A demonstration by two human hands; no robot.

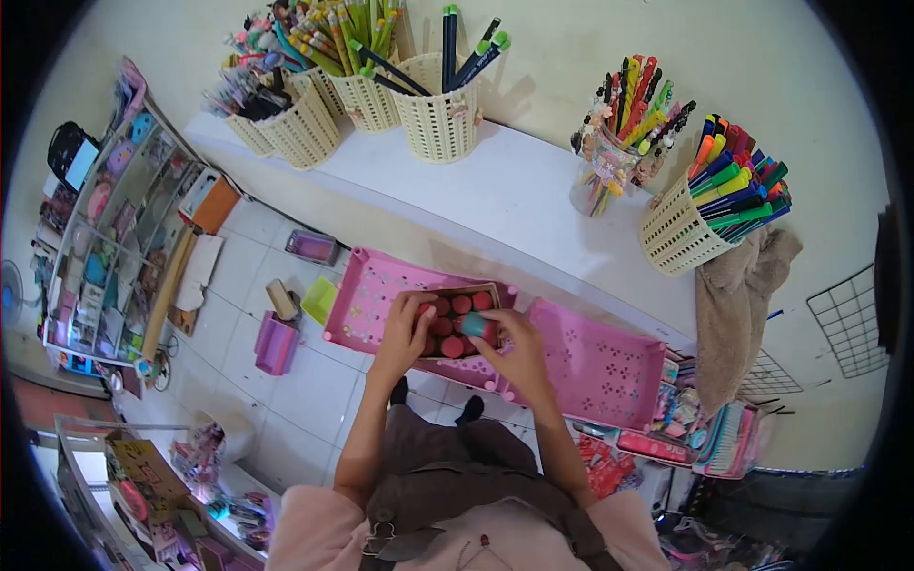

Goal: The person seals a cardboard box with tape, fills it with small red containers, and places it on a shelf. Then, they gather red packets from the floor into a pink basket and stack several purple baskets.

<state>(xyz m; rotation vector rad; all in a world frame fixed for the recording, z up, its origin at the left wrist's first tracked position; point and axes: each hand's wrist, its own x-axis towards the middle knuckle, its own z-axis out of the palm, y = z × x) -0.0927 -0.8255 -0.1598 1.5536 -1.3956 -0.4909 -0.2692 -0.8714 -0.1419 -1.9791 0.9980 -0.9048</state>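
A small cardboard box [490, 291] holds several round red-topped containers [452, 345], packed upright. My right hand [517, 350] is closed around a small teal and red container [475, 325], tipped on its side above the others at the box's right. At the box's left end, my left hand [404, 328] curls its fingers over the edge and against a red top; its exact grip is partly hidden. The box is over a pink plastic rack [367, 285] with flower-shaped holes, between its two trays.
A white shelf [519, 176] along the wall carries a cream basket of pencils [438, 119], a pen-filled jar [609, 171] and a basket of markers [681, 228]. A brown cloth [733, 324] hangs at its right end. Purple bins [276, 343] lie on the tiled floor.
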